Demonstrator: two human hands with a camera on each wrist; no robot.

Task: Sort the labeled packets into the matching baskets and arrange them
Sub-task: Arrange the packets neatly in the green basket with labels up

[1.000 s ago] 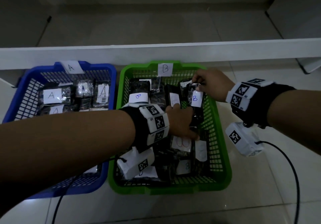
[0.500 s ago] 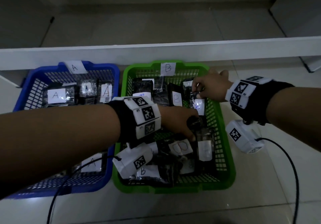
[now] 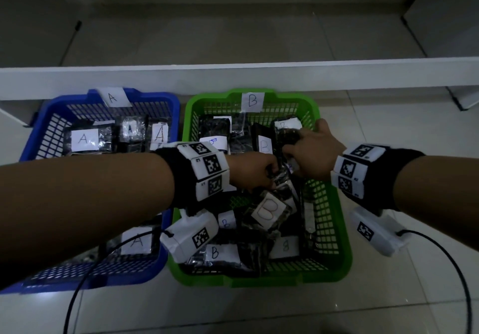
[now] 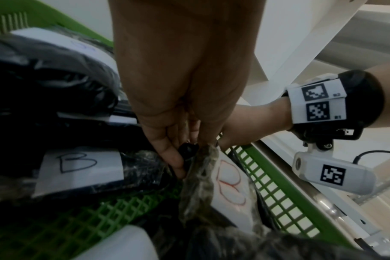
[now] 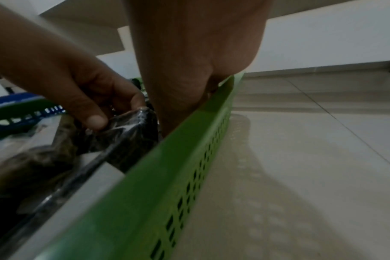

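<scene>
both hands work in the green plastic mesh basket (image 3: pixel 334 204); the left hand (image 3: pixel 252 171) pinches with curled fingers a dark shiny packet with a red b label (image 4: pixel 211 176); the right hand (image 3: pixel 315 153) reaches beside it, its grip i cannot tell; better to lift the packet slowly and lay it flat, label up, in the row.

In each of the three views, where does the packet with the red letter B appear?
Head: packet with the red B, centre, below the left hand.
Left wrist: lower centre-right, under the fingertips.
Right wrist: cannot tell; no label readable.
Shared landmark: green basket.
</scene>
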